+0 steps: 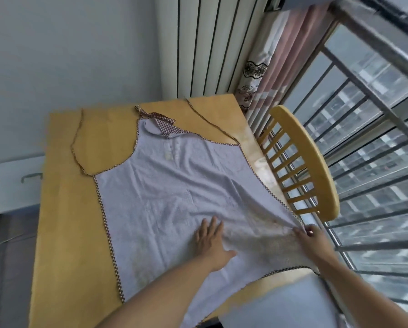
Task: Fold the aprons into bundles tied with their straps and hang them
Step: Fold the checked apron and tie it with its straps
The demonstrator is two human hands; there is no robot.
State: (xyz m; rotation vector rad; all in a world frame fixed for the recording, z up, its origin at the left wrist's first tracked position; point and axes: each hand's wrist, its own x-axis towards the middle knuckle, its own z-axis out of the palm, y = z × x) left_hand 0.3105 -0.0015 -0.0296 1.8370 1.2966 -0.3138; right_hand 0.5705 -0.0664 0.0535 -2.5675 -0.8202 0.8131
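The apron (174, 185) lies spread flat on the wooden table (63, 185), bib end away from the person, its long axis running away from them. The left hand (212, 242) presses flat, fingers straight, on the lower cloth. The right hand (312, 235) pinches the hem edge nearest the chair (316, 166) and seems best placed to fold it across toward the left hand.

Yellow wooden tabletop (63, 209), set against a pale wall (68, 55). White ribbed radiator (205, 43) stands behind its far edge. Wooden spindle-back chair (311, 166) at the tabletop's right side. Pink patterned curtain (276, 60) beside the radiator. Metal window bars (368, 129) at right. White cabinet with handle (11, 181) at left.
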